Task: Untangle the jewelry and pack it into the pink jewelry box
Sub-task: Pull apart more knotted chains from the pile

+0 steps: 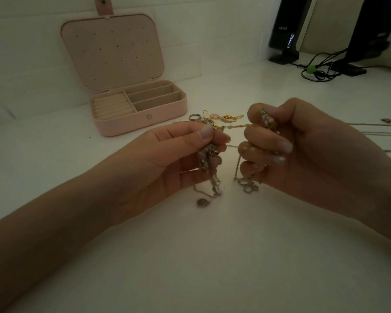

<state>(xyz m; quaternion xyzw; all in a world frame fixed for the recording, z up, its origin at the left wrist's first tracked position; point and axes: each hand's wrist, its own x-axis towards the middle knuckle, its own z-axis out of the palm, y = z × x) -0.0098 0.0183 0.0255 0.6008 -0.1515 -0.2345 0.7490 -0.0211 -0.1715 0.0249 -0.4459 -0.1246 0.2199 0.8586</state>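
A tangled bunch of thin gold and silver chains (233, 127) stretches between both hands above the middle of the white tabletop (201, 256). The left hand (174, 152) pinches one end; the right hand (287, 141) curls tight around the other. The open pink jewelry box (142, 123) near the back edge shows bare, soft beige slots.

Bare forearms, pale polished nails
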